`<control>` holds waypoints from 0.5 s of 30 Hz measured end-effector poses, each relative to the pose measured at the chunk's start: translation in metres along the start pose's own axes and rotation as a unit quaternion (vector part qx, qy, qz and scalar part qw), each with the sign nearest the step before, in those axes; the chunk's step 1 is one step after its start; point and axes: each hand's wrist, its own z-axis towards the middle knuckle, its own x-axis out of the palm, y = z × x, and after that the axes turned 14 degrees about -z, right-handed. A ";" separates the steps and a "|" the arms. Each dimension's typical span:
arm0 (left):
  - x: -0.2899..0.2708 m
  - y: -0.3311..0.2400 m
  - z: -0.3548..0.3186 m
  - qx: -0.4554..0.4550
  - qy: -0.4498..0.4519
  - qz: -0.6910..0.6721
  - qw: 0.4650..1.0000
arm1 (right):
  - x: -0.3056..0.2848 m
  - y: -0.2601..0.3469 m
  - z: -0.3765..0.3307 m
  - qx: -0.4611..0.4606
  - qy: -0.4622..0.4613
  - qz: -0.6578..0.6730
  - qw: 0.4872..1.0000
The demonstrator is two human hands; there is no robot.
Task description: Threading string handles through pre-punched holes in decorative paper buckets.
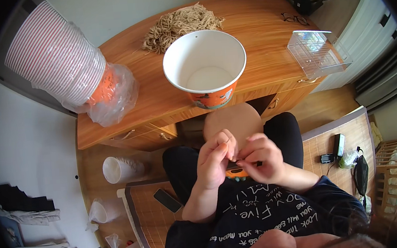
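Note:
Both hands are close together above my lap, just in front of the desk edge. Thumb and fingers of my left hand (216, 158) are pinched together. My right hand (262, 157) is also pinched, its fingertips nearly meeting the left ones. Something small and dark shows between the fingertips, too small to name. Just under the hands is an orange object (236, 173), partly hidden by them. Beyond my hands, a large white paper bucket (213, 99) with an orange printed outside stands upright at the desk's front edge. A small dark hole shows near its far rim.
On the wooden desk (266, 33) lie a heap of beige cord (183, 26), glasses (294, 19) and a clear plastic tray (317, 54). Plastic-wrapped stacked buckets (55, 56) lean at left. A phone (168, 200) and a white bin (122, 169) are at lower left.

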 end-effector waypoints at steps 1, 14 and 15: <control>0.003 -0.007 0.000 0.001 -0.002 0.027 1.000 | -0.006 -0.002 0.007 0.007 -0.010 0.007 1.000; -0.005 -0.009 -0.010 -0.106 0.020 0.003 0.994 | -0.018 -0.015 0.044 0.055 0.088 0.145 0.984; -0.007 -0.010 -0.011 -0.109 0.036 -0.005 0.993 | -0.018 -0.016 0.044 0.040 0.107 0.133 0.984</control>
